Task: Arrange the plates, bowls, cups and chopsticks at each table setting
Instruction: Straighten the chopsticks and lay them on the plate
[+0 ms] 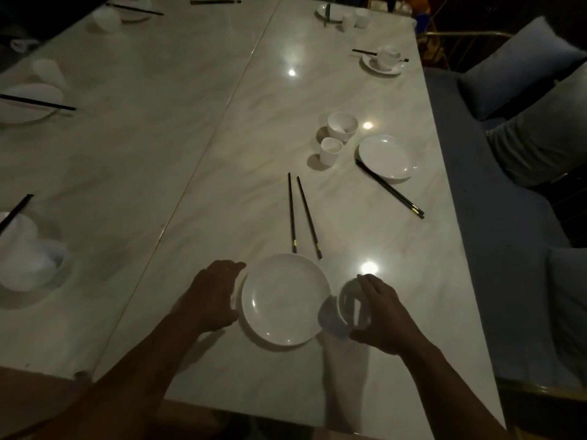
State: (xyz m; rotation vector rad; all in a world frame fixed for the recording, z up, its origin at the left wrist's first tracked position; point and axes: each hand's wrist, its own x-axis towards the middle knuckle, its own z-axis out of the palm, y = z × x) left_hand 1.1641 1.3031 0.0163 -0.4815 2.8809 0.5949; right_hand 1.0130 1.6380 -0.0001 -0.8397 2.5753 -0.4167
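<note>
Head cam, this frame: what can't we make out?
All head view:
1. Right side of the bowl: covered by the right hand gripping it.
2. Whether the left hand touches the plate: dim and blurred at the rim.
3. The left-edge setting: cut off and blurred.
4. The top-edge chopsticks: cut off and tiny.
</note>
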